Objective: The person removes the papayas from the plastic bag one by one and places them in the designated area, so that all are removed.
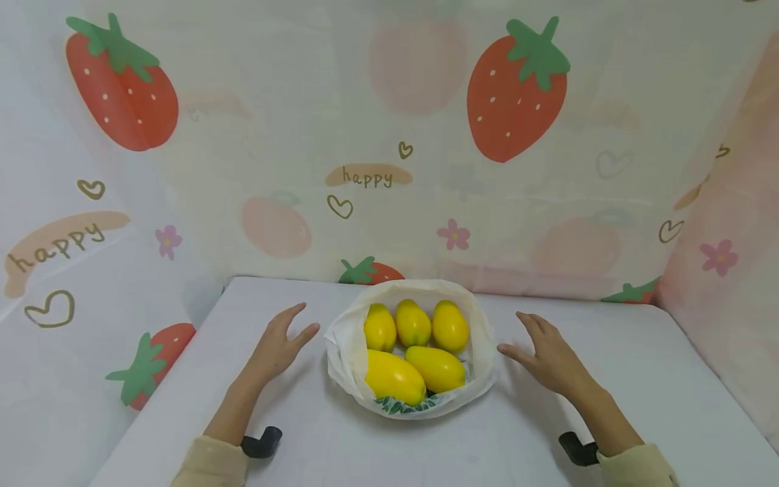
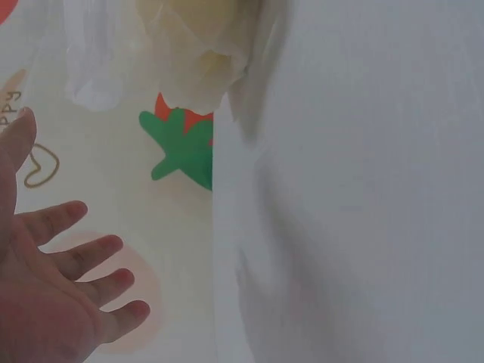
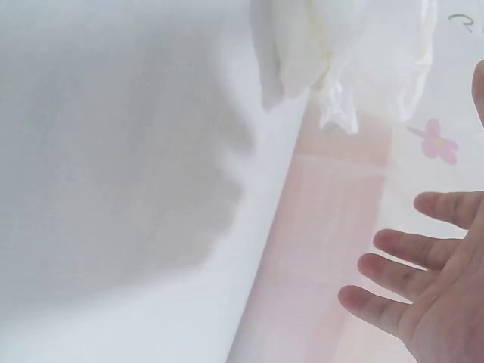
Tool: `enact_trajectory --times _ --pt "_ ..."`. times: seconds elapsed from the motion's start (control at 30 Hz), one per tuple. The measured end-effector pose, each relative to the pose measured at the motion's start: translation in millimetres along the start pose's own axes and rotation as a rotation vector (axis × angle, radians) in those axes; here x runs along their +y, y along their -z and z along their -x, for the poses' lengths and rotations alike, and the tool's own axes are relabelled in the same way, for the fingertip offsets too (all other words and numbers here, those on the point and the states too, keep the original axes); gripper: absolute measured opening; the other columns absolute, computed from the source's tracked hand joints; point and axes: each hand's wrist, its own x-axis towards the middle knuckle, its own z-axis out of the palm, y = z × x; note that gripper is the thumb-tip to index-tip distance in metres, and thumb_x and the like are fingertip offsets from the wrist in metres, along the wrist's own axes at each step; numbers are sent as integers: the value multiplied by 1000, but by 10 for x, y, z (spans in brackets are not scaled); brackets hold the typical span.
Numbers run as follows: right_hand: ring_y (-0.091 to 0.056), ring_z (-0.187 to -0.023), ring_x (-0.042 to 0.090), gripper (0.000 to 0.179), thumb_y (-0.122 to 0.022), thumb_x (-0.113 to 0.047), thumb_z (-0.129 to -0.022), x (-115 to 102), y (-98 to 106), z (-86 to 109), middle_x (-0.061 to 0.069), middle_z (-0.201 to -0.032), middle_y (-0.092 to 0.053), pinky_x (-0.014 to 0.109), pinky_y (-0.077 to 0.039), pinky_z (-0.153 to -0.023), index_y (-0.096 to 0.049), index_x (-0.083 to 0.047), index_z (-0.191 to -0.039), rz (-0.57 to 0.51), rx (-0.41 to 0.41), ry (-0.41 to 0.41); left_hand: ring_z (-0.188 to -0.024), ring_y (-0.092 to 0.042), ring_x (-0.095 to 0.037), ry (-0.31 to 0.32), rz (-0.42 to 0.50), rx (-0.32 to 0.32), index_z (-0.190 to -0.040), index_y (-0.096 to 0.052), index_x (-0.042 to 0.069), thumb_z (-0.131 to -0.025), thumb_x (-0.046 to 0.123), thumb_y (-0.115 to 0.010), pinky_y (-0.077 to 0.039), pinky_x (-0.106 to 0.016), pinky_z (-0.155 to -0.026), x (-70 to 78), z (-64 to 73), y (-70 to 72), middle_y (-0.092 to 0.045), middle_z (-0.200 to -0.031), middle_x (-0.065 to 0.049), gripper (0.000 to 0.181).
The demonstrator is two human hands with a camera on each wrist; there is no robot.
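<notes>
A white plastic bag sits with its mouth wide in the middle of the table. Several smooth yellow fruits, mango-like in shape, lie inside it; the largest fruit is at the front left. My left hand hovers left of the bag, fingers spread and thumb toward it, touching nothing. On the other side my right hand is held apart from the bag in the same way, its palm facing inward. Both wrist views show straight, separated fingers and part of the bag above them.
The table has a white cover. A curtain printed with strawberries, hearts and flowers hangs behind it and at both sides. A green leaf print shows on the bag's front inside edge. Black wrist mounts stick out from both forearms.
</notes>
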Motion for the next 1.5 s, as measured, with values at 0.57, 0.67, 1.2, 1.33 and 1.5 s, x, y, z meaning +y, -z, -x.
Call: enact_trajectory --times 0.57,0.67,1.2,1.33,1.5 --pt "-36 -135 50 82 -56 -58 -91 -103 13 -57 29 -151 -33 70 -35 -104 -32 -5 -149 -58 -35 35 -148 -20 -43 98 114 -41 -153 -28 12 -97 54 -47 -22 -64 -117 33 -24 1 -27 -159 -20 73" --pt "-36 -135 50 82 -56 -58 -91 -119 25 -65 28 -151 -33 70 -35 -105 -32 -6 -150 -71 -37 35 -148 -21 -41 80 152 -38 -153 -28 11 -96 54 -49 -23 -61 -118 42 -55 -13 -28 -158 -20 74" --pt "-37 -137 46 84 -57 -61 -89 -240 11 -58 23 -153 -35 68 -36 -106 -31 -10 -151 -140 -73 41 -147 -27 -36 59 243 -47 -151 -32 9 -97 44 -55 -26 -53 -120 198 -127 -153 -34 -156 -19 68" --pt "-39 -136 44 84 -58 -60 -89 -267 11 -69 21 -152 -37 67 -37 -106 -33 -10 -150 -160 -75 56 -146 -30 -34 70 268 -50 -150 -33 10 -96 44 -57 -25 -50 -121 194 -176 -201 -35 -156 -17 68" --pt "-41 -135 43 80 -60 -56 -89 -298 18 -70 21 -150 -40 67 -38 -105 -35 -8 -149 -182 -72 85 -145 -32 -33 67 294 -58 -150 -34 11 -94 46 -58 -26 -49 -121 227 -205 -230 -37 -155 -16 70"
